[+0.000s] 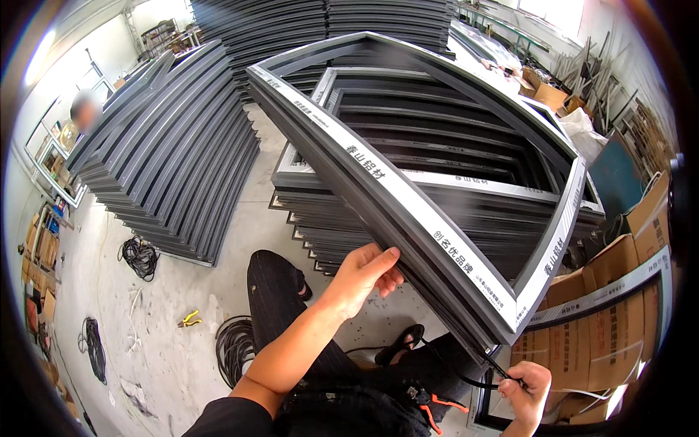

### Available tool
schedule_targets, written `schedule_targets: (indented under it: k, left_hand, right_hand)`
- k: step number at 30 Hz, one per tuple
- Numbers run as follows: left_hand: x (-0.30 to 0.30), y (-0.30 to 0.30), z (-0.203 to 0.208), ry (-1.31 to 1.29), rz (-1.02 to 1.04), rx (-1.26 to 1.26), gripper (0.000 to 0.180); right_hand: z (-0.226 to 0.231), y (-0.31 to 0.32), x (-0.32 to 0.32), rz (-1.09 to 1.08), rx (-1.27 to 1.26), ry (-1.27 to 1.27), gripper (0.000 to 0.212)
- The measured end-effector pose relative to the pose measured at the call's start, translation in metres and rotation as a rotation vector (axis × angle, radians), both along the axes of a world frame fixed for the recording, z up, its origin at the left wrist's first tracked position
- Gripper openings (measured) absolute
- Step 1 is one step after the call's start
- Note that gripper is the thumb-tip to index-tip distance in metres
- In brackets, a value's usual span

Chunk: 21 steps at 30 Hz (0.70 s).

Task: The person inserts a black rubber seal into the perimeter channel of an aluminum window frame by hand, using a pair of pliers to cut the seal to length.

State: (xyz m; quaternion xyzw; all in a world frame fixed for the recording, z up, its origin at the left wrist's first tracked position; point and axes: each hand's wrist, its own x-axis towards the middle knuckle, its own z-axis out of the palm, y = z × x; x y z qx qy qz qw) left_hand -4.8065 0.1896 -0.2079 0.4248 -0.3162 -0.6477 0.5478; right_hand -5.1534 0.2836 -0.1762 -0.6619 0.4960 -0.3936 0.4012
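Observation:
A dark grey window frame (pixel 378 178), its faces covered with printed white film, lies tilted across a stack of similar frames (pixel 313 226). My left hand (pixel 362 278) is closed at the frame's near long side, thumb along its edge and fingers curled; part of the grip is hidden. At the near right corner, my right hand (pixel 526 390) pinches a thin black rubber strip (pixel 497 366) against the frame's outer side. More of this strip trails down past my legs to a coil (pixel 234 349) on the floor.
Another tall stack of frames (pixel 175 160) stands to the left, with more behind. Cardboard boxes (pixel 597 342) fill the right side. Yellow-handled pliers (pixel 189 319) and black coils (pixel 138 257) lie on the floor. Orange-handled pliers (pixel 437 409) hang at my waist. A person (pixel 86 111) is far left.

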Motion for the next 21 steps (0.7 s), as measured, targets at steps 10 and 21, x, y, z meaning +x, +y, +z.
schedule_targets:
  k: [10,21]
  left_hand:
    - [-0.034,0.014,-0.008,0.005,-0.108,-0.011,0.034]
    - [0.081,-0.077,-0.003,-0.325,0.403,-0.031,0.059]
  right_hand:
    - [-0.001,0.001,0.003,-0.066,0.057,0.010,0.023]
    - [-0.007,0.006,0.009,-0.089,0.062,-0.015,0.015]
